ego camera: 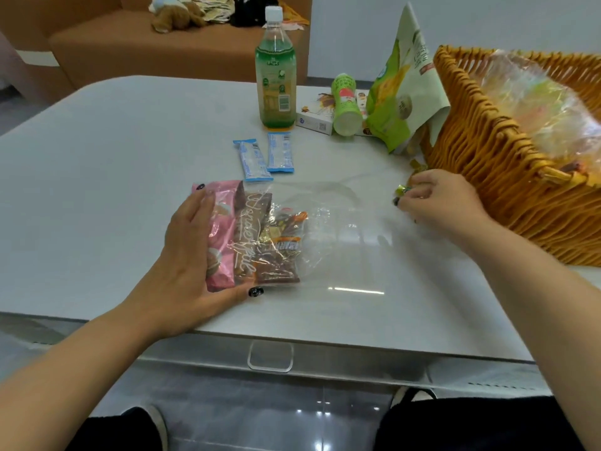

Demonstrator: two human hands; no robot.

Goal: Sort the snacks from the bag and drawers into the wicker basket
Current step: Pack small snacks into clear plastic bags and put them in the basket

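Note:
A clear plastic bag (328, 229) lies flat on the white table (97, 177). Inside its left end are a pink snack pack (221, 229), a brown pack and an orange-brown pack (279, 249). My left hand (192, 255) grips that end, thumb under the packs and fingers along the pink one. My right hand (439, 203) pinches a small green-yellow candy (401, 190) just left of the wicker basket (481, 177), which stands at the table's right side with crinkled clear plastic inside.
Two blue-white bars (263, 154) lie beyond the bag. Farther back stand a green drink bottle (276, 76), a white box (315, 118), a lying green tube (344, 105) and a green pouch (400, 92) against the basket. A drawer handle (270, 356) sits below the table edge.

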